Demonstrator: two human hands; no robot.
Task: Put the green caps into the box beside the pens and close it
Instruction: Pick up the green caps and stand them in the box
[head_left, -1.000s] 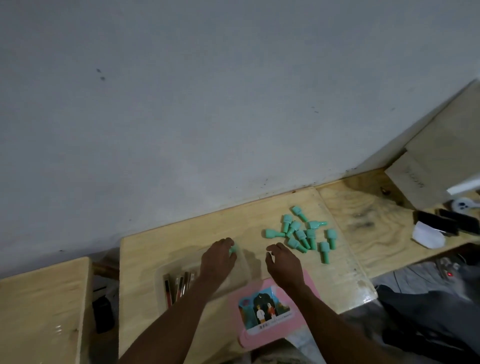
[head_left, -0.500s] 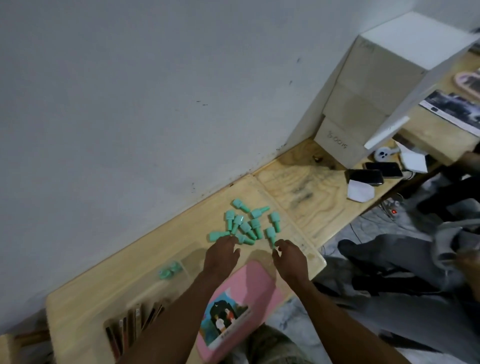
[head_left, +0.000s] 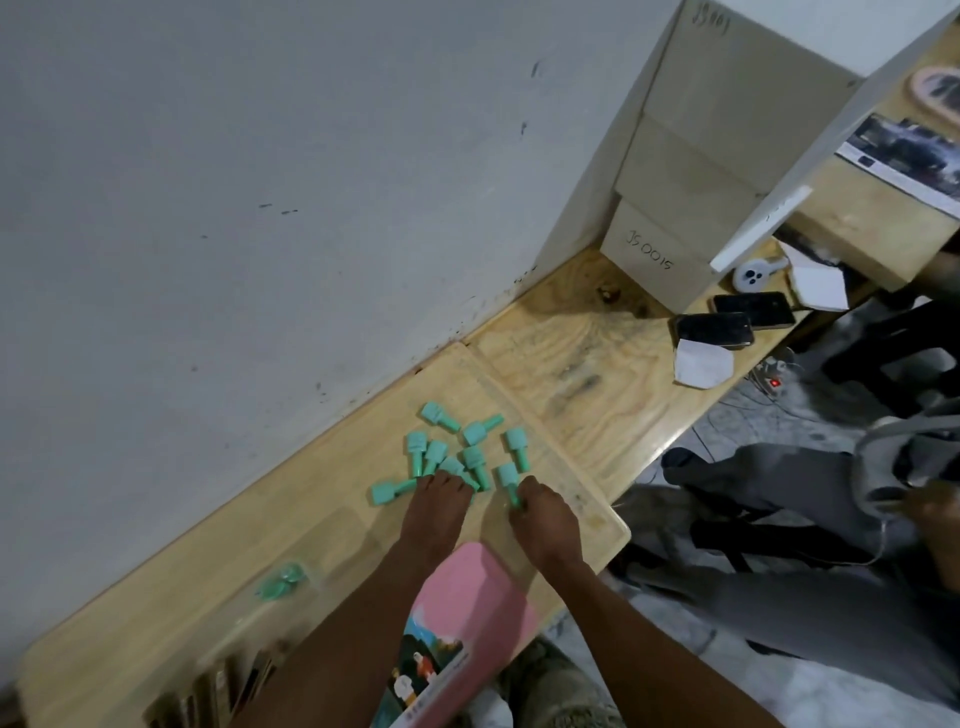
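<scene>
Several green caps (head_left: 457, 452) lie in a loose pile on the wooden table (head_left: 571, 384). My left hand (head_left: 437, 501) rests palm down at the pile's near edge, fingertips over the nearest caps; whether it grips one is hidden. My right hand (head_left: 543, 512) pinches the stem of one green cap (head_left: 510, 480) at the pile's right side. A clear box (head_left: 317, 582) sits at the lower left, blurred, with two green caps (head_left: 280, 581) inside and pens (head_left: 218, 691) at its near end. The pink lid (head_left: 457, 629) lies under my forearms.
Stacked cardboard boxes (head_left: 654, 254) stand against the wall at the back right. Two dark phones (head_left: 727, 322) and white paper pieces (head_left: 701, 364) lie near them. A seated person's grey trousers (head_left: 805, 587) fill the floor area right of the table.
My head has swung right, shifting the box and pens to the lower left. Both hands moved from the box up to the cap pile, and the right one closed on a cap.
</scene>
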